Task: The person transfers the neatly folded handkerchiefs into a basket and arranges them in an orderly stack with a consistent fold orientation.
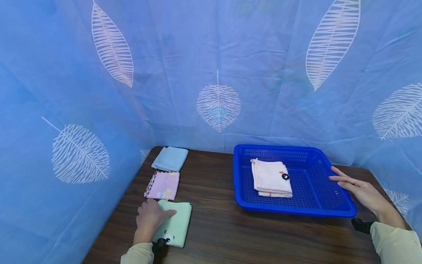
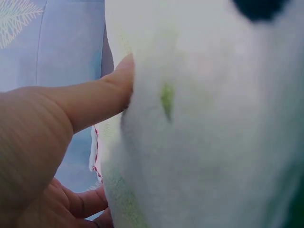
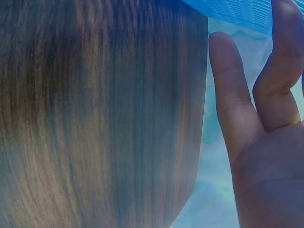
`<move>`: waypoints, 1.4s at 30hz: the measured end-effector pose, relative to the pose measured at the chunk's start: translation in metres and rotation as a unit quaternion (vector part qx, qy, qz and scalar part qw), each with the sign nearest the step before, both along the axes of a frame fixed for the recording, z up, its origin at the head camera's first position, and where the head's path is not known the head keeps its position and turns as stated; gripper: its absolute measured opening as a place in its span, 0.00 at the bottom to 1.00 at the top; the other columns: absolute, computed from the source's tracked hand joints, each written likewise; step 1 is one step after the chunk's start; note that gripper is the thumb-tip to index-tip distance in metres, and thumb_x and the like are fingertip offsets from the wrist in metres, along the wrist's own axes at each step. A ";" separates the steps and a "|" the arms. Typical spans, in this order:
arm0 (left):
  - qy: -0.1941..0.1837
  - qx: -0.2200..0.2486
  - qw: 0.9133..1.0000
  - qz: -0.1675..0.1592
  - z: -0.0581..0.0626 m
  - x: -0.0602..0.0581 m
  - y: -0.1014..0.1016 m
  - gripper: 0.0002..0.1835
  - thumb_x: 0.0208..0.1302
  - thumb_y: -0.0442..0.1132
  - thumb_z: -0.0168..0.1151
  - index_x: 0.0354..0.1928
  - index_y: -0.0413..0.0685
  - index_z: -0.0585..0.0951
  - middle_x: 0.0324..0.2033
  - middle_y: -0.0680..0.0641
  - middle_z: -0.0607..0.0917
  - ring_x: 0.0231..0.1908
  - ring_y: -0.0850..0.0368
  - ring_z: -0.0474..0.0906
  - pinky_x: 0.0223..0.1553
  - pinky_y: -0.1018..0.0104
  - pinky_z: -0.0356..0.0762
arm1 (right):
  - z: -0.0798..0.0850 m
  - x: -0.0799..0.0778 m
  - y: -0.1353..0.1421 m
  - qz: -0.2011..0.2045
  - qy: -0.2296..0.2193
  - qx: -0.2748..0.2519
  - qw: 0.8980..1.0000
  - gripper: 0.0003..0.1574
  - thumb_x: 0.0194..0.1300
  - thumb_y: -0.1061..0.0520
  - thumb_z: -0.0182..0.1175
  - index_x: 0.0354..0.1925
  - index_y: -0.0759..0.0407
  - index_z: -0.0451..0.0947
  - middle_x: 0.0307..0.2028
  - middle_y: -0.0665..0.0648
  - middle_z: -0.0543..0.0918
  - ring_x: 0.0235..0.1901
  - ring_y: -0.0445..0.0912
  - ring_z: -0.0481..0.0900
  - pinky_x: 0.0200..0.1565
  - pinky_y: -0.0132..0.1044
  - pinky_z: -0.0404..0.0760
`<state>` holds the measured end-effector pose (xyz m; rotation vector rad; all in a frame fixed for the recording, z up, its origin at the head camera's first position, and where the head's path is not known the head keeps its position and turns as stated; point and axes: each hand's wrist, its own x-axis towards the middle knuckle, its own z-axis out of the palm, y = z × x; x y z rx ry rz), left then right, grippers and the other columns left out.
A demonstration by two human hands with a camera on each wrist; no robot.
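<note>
In the head view my left hand is at the left part of a folded mint-green towel with a small face motif near its front edge. Seen from the left wrist, the thumb presses on the towel's pale surface, and the other fingers bend at its edge, partly hidden. My right hand rests fingertips on the right rim of a blue plastic basket, its fingers loosely extended. Inside the basket lies a folded pale pink towel with a dark round eye motif.
Beyond the green towel lie a pink patterned towel with a checked border and a light blue folded towel. The dark wooden table meets blue leaf-print cloth at the back and left.
</note>
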<state>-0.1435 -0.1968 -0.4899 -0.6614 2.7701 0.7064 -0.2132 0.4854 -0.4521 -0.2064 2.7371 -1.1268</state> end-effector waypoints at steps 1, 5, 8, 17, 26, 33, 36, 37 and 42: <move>0.000 0.004 1.000 0.000 0.001 0.000 0.000 0.58 0.46 0.64 0.79 0.63 0.21 0.66 0.55 0.21 0.75 0.57 0.23 0.71 0.53 0.30 0.73 | 0.000 0.000 0.000 0.002 0.000 -0.003 1.000 0.34 0.82 0.38 0.42 0.74 0.53 0.68 0.73 0.19 0.49 0.50 0.05 0.53 0.43 0.12 0.62; 0.005 0.024 1.000 0.001 0.003 0.000 0.000 0.60 0.48 0.61 0.79 0.67 0.22 0.62 0.59 0.19 0.71 0.60 0.19 0.68 0.57 0.27 0.70 | 0.001 -0.001 0.002 0.005 -0.002 -0.010 1.000 0.34 0.82 0.39 0.42 0.74 0.54 0.68 0.73 0.18 0.49 0.49 0.05 0.54 0.41 0.12 0.63; 0.007 0.032 0.999 0.005 0.004 -0.001 0.000 0.60 0.48 0.60 0.80 0.68 0.22 0.60 0.58 0.19 0.70 0.57 0.21 0.71 0.56 0.27 0.71 | 0.002 -0.002 0.003 0.006 -0.005 -0.010 1.000 0.34 0.82 0.39 0.41 0.74 0.54 0.67 0.73 0.18 0.49 0.49 0.05 0.54 0.41 0.13 0.64; -0.009 0.030 0.999 0.011 0.004 0.001 -0.002 0.58 0.45 0.65 0.79 0.61 0.24 0.65 0.50 0.22 0.80 0.49 0.30 0.79 0.49 0.35 0.76 | 0.002 -0.002 0.002 0.009 -0.006 -0.022 1.000 0.34 0.82 0.40 0.42 0.74 0.55 0.67 0.73 0.18 0.49 0.49 0.05 0.54 0.41 0.12 0.65; -0.025 0.017 1.000 0.007 0.004 0.002 0.000 0.54 0.46 0.68 0.77 0.59 0.27 0.74 0.45 0.30 0.84 0.37 0.43 0.80 0.38 0.44 0.79 | 0.001 -0.002 0.001 0.000 -0.009 0.004 1.000 0.34 0.82 0.38 0.42 0.74 0.53 0.68 0.72 0.17 0.48 0.48 0.06 0.54 0.40 0.14 0.66; -0.006 0.012 1.000 0.002 0.000 0.003 0.000 0.54 0.48 0.67 0.77 0.63 0.30 0.72 0.49 0.27 0.84 0.38 0.41 0.82 0.37 0.43 0.80 | 0.000 -0.002 0.000 -0.004 -0.013 0.006 1.000 0.35 0.81 0.37 0.42 0.74 0.52 0.67 0.71 0.16 0.49 0.47 0.07 0.54 0.40 0.14 0.66; 0.000 0.011 1.000 -0.007 -0.001 0.003 0.000 0.54 0.50 0.66 0.76 0.65 0.30 0.70 0.50 0.27 0.83 0.40 0.39 0.83 0.38 0.42 0.80 | 0.000 -0.002 0.000 -0.004 -0.011 0.004 1.000 0.35 0.81 0.37 0.42 0.74 0.52 0.67 0.71 0.16 0.49 0.47 0.07 0.54 0.40 0.14 0.67; 0.002 0.011 1.000 -0.011 -0.001 0.004 0.000 0.53 0.50 0.66 0.76 0.65 0.30 0.70 0.50 0.27 0.84 0.40 0.39 0.83 0.38 0.42 0.80 | 0.000 -0.001 -0.001 -0.004 -0.010 0.004 1.000 0.35 0.81 0.37 0.42 0.74 0.52 0.67 0.71 0.16 0.49 0.47 0.07 0.54 0.40 0.14 0.67; 0.010 0.017 0.999 -0.025 -0.001 0.005 -0.002 0.49 0.54 0.63 0.74 0.63 0.29 0.71 0.48 0.28 0.84 0.40 0.38 0.83 0.38 0.42 0.79 | 0.001 -0.001 -0.002 -0.003 -0.007 0.001 1.000 0.34 0.82 0.38 0.42 0.74 0.53 0.68 0.71 0.17 0.49 0.47 0.06 0.54 0.40 0.14 0.67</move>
